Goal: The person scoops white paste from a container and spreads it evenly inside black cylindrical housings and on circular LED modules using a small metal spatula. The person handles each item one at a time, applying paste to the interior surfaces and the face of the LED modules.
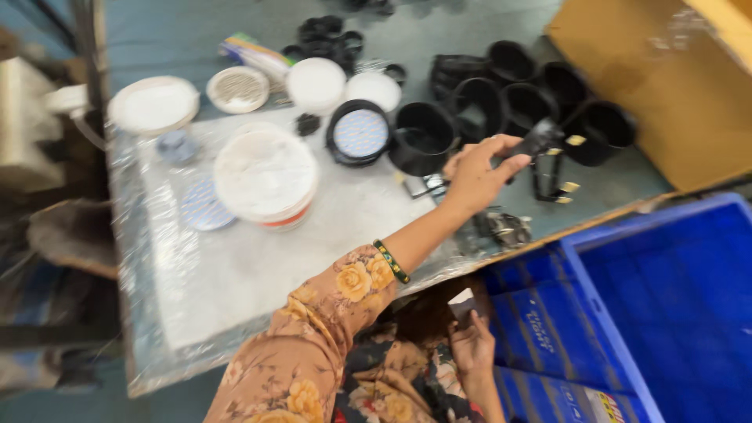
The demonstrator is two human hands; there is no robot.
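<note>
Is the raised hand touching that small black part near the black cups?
Touching. The head view shows the left hand with its fingertips closed on the small black part, no gap visible.

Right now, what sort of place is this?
Probably a small assembly workshop for light fittings: black cup-shaped housings crowd the foil-covered table, round LED discs lie about, and a blue plastic crate stands alongside.

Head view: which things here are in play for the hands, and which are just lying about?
In hand:
- left hand gripping a small black clip part
- right hand low by the blue plastic crate

Lying about:
- white plastic tub
- round black housings
- round lamp disc in black ring
- white round lids
</note>
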